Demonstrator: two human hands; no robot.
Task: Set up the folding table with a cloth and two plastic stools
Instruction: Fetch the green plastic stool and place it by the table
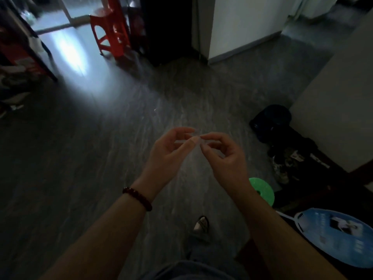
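Apparently no table in view; red stools stacked far left by the doorway, untouched. Left hand and right hand pinch fingertips together mid-frame over bare floor, maybe on thin clear film, can't tell. Best separate the edge slowly, hands close.

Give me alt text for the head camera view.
Left hand and right hand meet fingertip to fingertip over a dim grey floor, pinching something thin and clear. Red stools stand far left; a blue fan lies near right.
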